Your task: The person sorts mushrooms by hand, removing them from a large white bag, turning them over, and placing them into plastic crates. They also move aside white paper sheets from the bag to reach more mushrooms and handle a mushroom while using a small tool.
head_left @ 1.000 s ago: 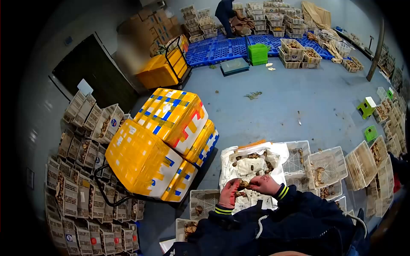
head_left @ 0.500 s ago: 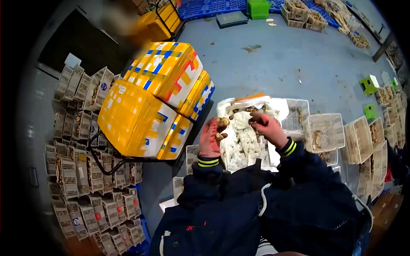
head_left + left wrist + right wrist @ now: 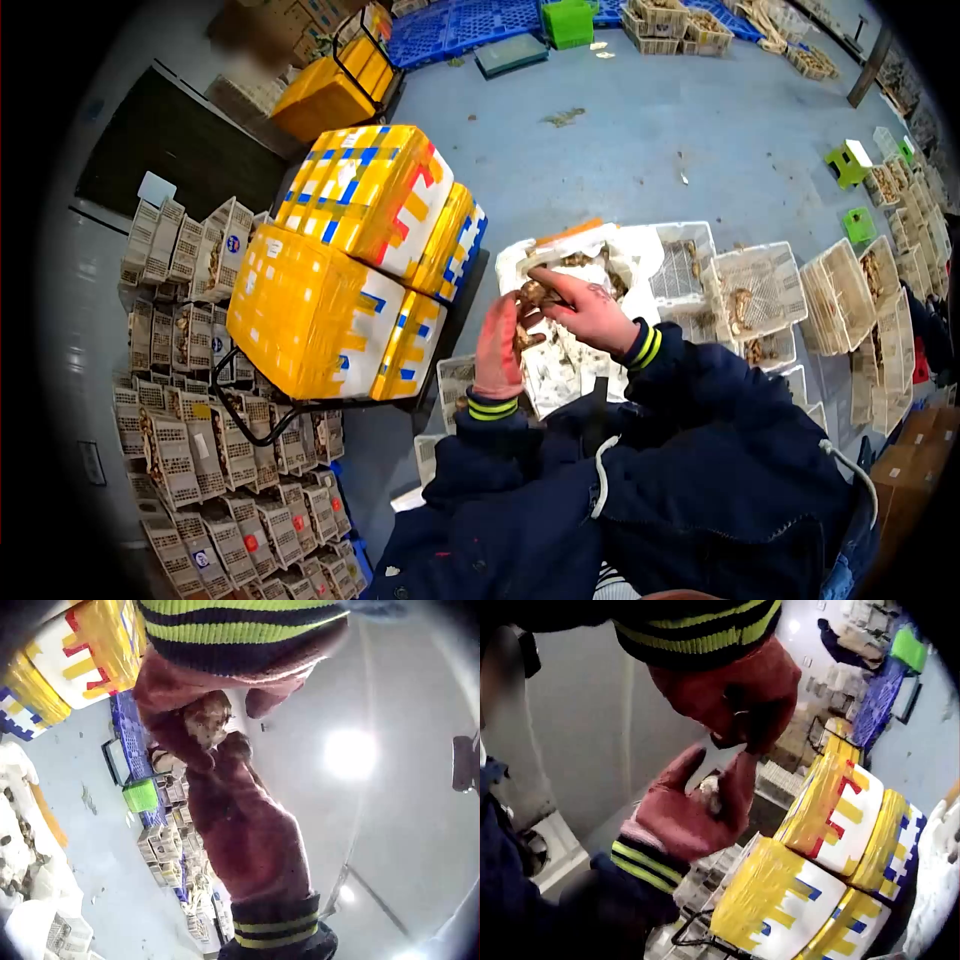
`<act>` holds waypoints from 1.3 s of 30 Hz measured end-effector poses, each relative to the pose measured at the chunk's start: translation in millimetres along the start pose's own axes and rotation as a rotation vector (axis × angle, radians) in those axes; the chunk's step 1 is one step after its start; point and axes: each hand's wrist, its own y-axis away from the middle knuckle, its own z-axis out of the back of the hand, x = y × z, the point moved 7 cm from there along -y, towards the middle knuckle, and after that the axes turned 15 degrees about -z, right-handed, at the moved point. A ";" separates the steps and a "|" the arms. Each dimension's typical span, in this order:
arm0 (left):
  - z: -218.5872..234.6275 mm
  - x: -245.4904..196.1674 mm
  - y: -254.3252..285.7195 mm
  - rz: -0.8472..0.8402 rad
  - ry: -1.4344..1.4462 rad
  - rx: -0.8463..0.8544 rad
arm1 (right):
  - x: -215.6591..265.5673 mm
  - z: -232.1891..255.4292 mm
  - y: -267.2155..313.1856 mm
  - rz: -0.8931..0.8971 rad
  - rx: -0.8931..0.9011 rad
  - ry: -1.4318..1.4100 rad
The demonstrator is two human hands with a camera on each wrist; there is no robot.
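Note:
A brown knobbly piece [image 3: 530, 297] is held up in front of my chest, above a white-lined crate [image 3: 640, 250]. My left hand [image 3: 498, 348], in a red glove, grips it from below with curled fingers. My right hand [image 3: 590, 312], also in a red glove, reaches across and pinches the top of the piece. The left wrist view has the piece [image 3: 206, 720] between the left hand [image 3: 169, 697] and the right hand [image 3: 247, 825]. Seen from the right wrist, the pale piece [image 3: 709, 791] lies in the left hand [image 3: 686, 817] under the right hand [image 3: 739, 694].
Yellow taped boxes [image 3: 350, 250] sit on a trolley to my left. White plastic baskets [image 3: 765, 290] with more brown pieces stand to the right, and stacked baskets [image 3: 180, 430] line the left wall. Blue pallets [image 3: 450, 20] and green stools [image 3: 848, 160] stand farther off on the grey floor.
Both hands rose from the crate. Half a second ago the right hand was apart, over the crate; now it has come back to the piece in the left hand.

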 end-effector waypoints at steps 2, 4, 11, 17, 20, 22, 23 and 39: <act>27.2 16.5 5.9 0.032 0.153 -0.083 | -16.2 8.1 2.4 -0.202 0.193 -0.568; 43.1 30.8 11.0 0.067 0.222 -0.150 | -19.5 23.1 8.2 -0.265 0.236 -0.822; 43.5 47.5 14.2 0.111 0.236 -0.131 | -18.7 58.2 2.1 -0.180 0.338 -1.192; 34.5 42.5 16.4 0.119 0.244 -0.102 | 17.8 82.2 7.6 -0.137 0.196 -1.091; 33.1 44.6 19.2 0.134 0.181 -0.106 | 12.7 88.3 1.4 -0.091 0.208 -1.057; 32.2 44.6 20.9 0.148 0.174 -0.107 | 15.7 90.6 5.8 -0.101 0.195 -1.051; 31.1 44.5 20.1 0.149 0.171 -0.103 | 16.4 91.6 6.9 -0.102 0.189 -1.037; -10.3 47.3 14.4 0.157 0.111 0.054 | 31.3 60.4 22.2 0.031 -0.118 0.286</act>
